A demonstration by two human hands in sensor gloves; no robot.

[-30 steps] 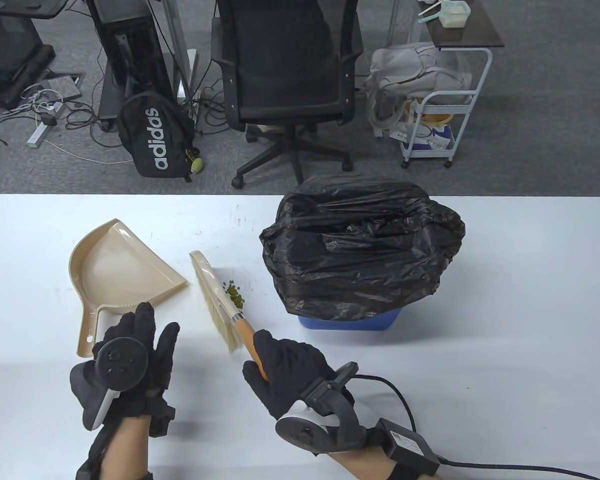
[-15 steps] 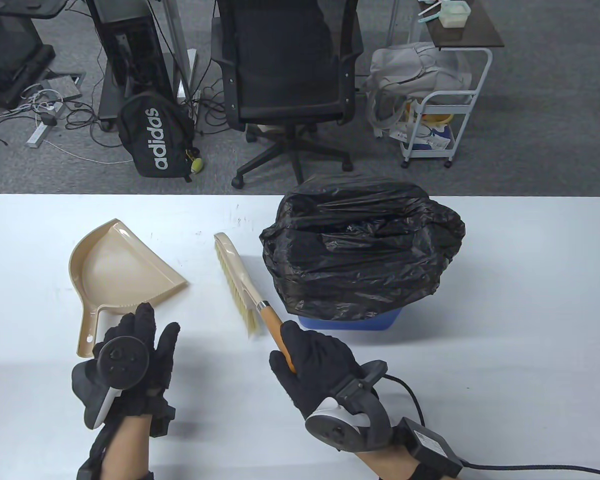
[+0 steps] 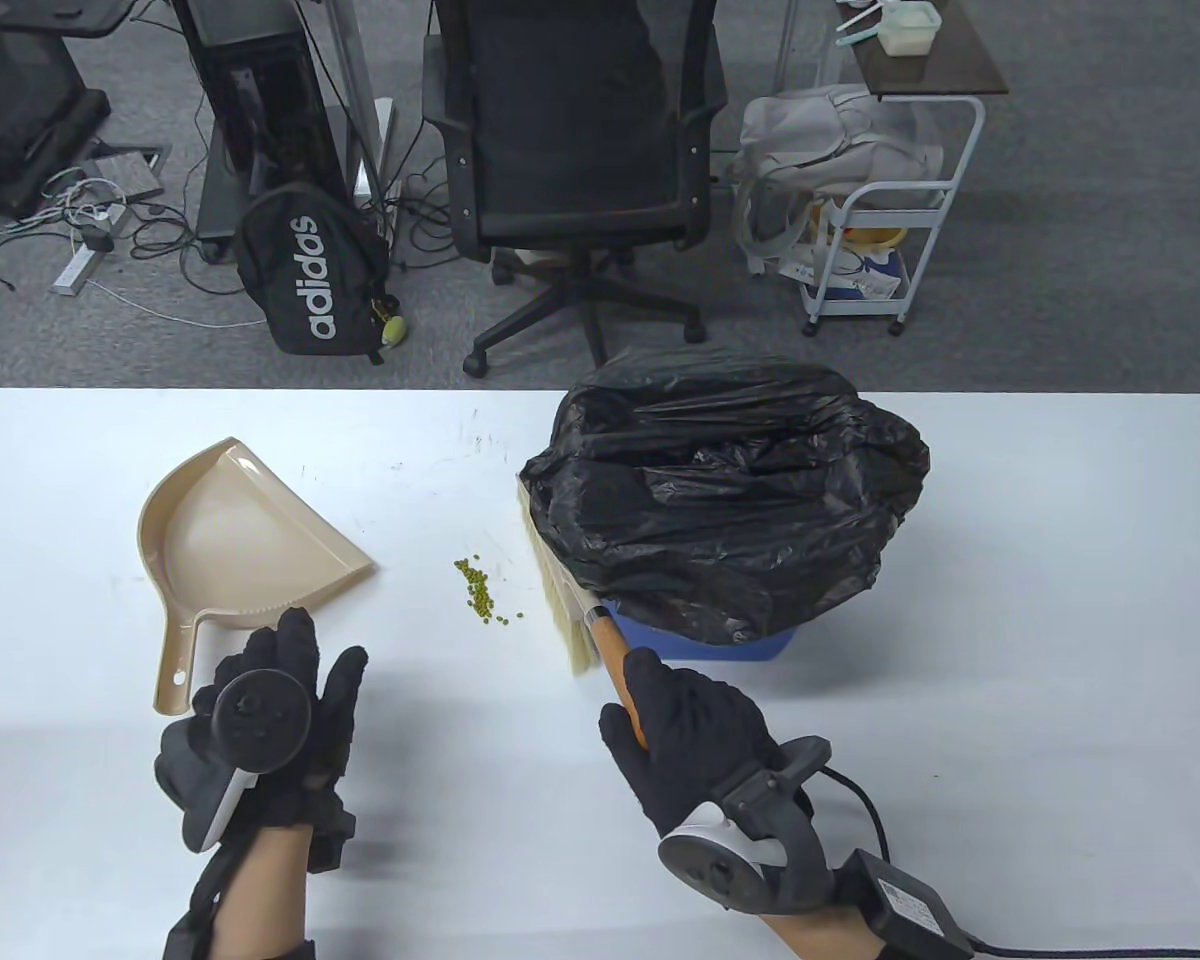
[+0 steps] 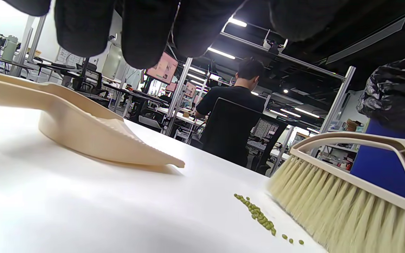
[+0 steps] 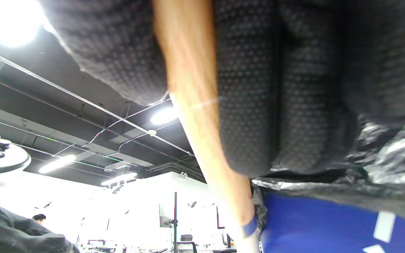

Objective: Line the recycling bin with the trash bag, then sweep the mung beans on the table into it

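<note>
Right hand (image 3: 695, 735): grip wrapped tight round the orange handle of the brush (image 3: 560, 590), bristles just beside the blue recycling bin (image 3: 700, 640) under the black trash bag (image 3: 725, 480). Left hand (image 3: 280, 720): fingers spread, holding nothing, apparently resting near the dustpan (image 3: 235, 535) handle. Mung beans (image 3: 480, 592): small cluster on open white table (image 3: 1010, 650) between dustpan and brush. Since the earlier frame, brush shifted rightward, uncovering the beans.

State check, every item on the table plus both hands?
recycling bin: upright, lined.
trash bag: draped over the bin's rim, crumpled.
mung beans: small loose pile on the table, unswept.
brush: held by its handle, bristles facing the beans, head beside the bin.
dustpan: lying flat, empty, not held.
left hand: open, holding nothing.
right hand: grips the brush handle.
</note>
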